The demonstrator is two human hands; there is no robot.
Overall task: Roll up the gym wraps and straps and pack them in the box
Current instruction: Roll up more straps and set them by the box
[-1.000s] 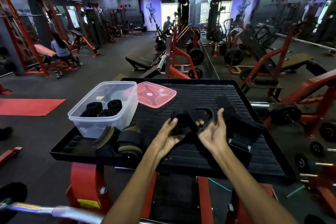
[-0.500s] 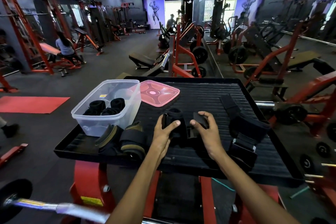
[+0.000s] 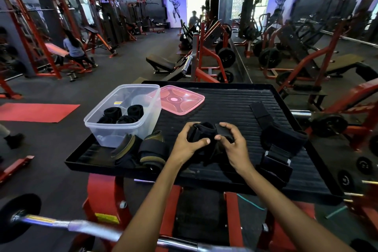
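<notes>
A black strap (image 3: pixel 201 132) is gripped by both hands, left hand (image 3: pixel 187 142) curled round its rolled end, right hand (image 3: pixel 233 141) pinching the loose flap; it is held just above the tray (image 3: pixel 235 104), mid-front. Left of the strap: two olive-edged wraps (image 3: pixel 141 149), then the clear box (image 3: pixel 122 114) holding black rolls (image 3: pixel 122 114). Pink lid (image 3: pixel 181 100) behind. More black straps (image 3: pixel 280 143) lie to the right. Gym machines fill the room around.

Black wrap (image 3: pixel 201 132): I hold it half-rolled over the tabletop's middle. Clear box (image 3: pixel 122 116): open, rear left, several black rolls (image 3: pixel 122 114) inside. Two olive-edged wraps (image 3: pixel 141 149): loosely curled before the box. Black straps (image 3: pixel 278 141): unrolled, heaped at right.
</notes>
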